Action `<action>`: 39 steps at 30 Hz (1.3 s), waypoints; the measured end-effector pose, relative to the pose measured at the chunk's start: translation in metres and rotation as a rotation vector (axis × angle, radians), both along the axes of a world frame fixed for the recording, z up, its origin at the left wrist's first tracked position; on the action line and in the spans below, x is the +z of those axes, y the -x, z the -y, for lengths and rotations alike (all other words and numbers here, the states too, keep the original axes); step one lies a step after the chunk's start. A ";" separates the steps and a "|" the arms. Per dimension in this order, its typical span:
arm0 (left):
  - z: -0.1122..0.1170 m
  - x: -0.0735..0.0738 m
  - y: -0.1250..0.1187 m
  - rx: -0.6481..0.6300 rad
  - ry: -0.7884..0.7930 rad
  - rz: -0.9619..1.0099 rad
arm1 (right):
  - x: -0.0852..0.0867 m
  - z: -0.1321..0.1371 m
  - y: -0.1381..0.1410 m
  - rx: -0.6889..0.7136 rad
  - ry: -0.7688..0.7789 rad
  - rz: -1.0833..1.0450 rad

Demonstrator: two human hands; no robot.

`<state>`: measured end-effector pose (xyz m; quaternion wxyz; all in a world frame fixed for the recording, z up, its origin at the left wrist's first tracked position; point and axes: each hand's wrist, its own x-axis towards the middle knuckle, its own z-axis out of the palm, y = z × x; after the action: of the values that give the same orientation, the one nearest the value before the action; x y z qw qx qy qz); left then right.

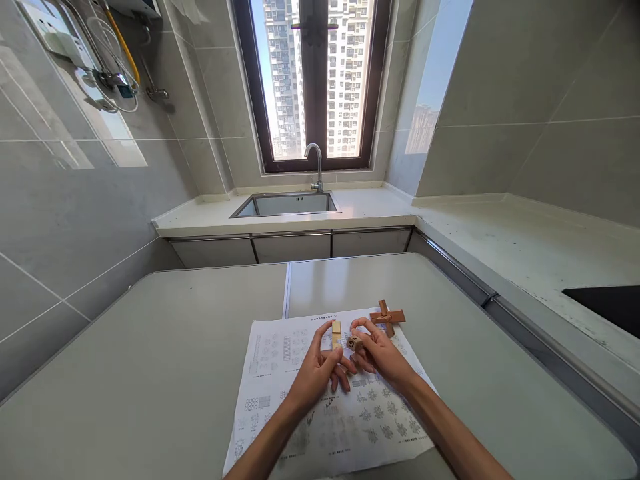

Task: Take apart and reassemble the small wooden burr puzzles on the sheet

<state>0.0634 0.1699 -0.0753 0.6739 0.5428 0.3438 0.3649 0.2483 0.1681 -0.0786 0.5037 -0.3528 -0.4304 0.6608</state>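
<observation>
At far left, a yellow hose (127,50) and loose pale and dark cables hang against grey wall tiles (75,200). The pale desk (150,353) spreads from the left across most of the foreground, a narrow seam (287,290) running along its far half. Beyond it, a rectangular sink (285,212) is set into a white countertop (370,205), with a chrome faucet (319,170) just right of its middle, in front of a dark-framed window (314,87).

A printed sheet (265,400) covered with small puzzle diagrams lies on the desk, beneath both hands. The left hand (316,373) grips a notched light-wood piece (337,330) between thumb and index finger, holding it upright above the sheet. Just beside it, the right hand (384,353) pinches a small wooden block (354,343) with a dark curved mark on one face. The two pieces are apart; whether the hands' lower fingers touch cannot be told.

Just beyond the right hand, a reddish-brown wooden cross (387,317) lies over the sheet's upper right corner. At far right, a black panel (613,305) sits in the countertop.
</observation>
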 end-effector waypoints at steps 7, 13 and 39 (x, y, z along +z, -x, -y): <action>0.001 0.000 -0.002 0.039 0.015 0.010 | 0.008 0.003 -0.002 0.136 0.190 -0.201; -0.002 0.001 -0.001 0.082 -0.016 0.019 | 0.005 0.005 -0.003 0.186 0.140 -0.125; -0.002 0.007 0.012 -0.051 -0.236 -0.229 | 0.006 0.003 -0.009 0.058 -0.174 0.320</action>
<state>0.0514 0.1714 -0.0680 0.5710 0.6647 0.3593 0.3209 0.2568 0.1647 -0.0730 0.4382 -0.3956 -0.5707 0.5708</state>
